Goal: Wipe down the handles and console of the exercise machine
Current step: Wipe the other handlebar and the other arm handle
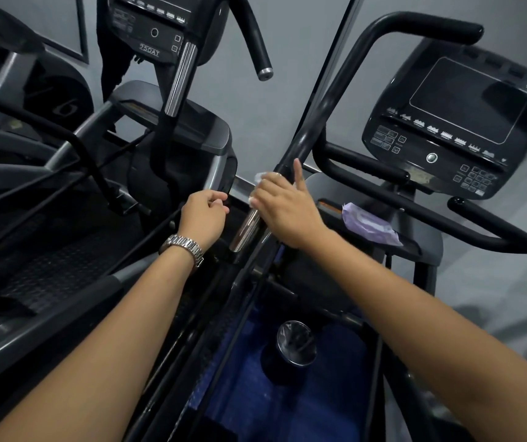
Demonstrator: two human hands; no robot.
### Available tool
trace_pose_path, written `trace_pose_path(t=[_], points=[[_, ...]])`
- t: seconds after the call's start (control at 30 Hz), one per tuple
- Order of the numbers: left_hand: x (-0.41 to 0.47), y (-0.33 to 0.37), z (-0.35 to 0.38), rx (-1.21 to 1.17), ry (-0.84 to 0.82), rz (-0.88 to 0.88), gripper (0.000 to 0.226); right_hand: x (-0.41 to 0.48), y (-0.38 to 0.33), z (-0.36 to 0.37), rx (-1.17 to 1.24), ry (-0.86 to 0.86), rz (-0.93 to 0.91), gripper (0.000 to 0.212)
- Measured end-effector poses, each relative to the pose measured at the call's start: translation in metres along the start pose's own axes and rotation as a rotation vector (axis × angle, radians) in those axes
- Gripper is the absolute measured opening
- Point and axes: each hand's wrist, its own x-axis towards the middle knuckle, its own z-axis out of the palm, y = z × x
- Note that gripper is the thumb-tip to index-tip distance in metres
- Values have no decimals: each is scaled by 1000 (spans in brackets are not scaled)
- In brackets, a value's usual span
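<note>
Head view: the right hand (284,208) holds a crumpled white wipe (263,177) round the long black handle bar (311,122), thumb up. That bar slants up and right. Nearby the left hand (204,215) curls loosely, grip empty.

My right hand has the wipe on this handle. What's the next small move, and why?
Probably slide the right hand, with the wipe gripped under it, down the handle over the chrome grip section. The wipe sits at that section's upper end, and the shiny part below it is still uncovered.
</note>
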Motion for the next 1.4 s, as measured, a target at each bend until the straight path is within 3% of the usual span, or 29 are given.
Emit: trace_pose_path(t=[0.2, 0.4, 0.57, 0.67, 0.73, 0.87, 0.97, 1.23, 1.4], points=[[-7, -3, 2, 9, -11, 17, 21, -34, -42, 15, 82, -40, -208, 33], [-9, -2, 0, 30, 1, 15, 23, 1, -8, -1, 8, -26, -5, 38], [-14, -10, 1, 30, -26, 5, 22, -49, -65, 29, 166, 54, -148, 29], [-16, -13, -1, 48, -34, -4, 22, -59, -62, 39, 232, 174, -151, 31], [-15, -12, -3, 56, -16, -1, 23, -54, -44, 38, 302, 244, -58, 33], [-12, -5, -4, 58, 20, 6, 25, -24, -8, 27, 621, 256, 321, 40], [-12, -1, -4, 64, 28, 15, 25, -20, -18, 29, 801, 313, 456, 38], [-13, -8, -7, 52, 8, 9, 25, -91, -134, 60, 928, 384, 434, 37], [-14, -8, -5, 60, -3, -3, 23, -126, -158, 54, 1064, 314, 368, 36]])
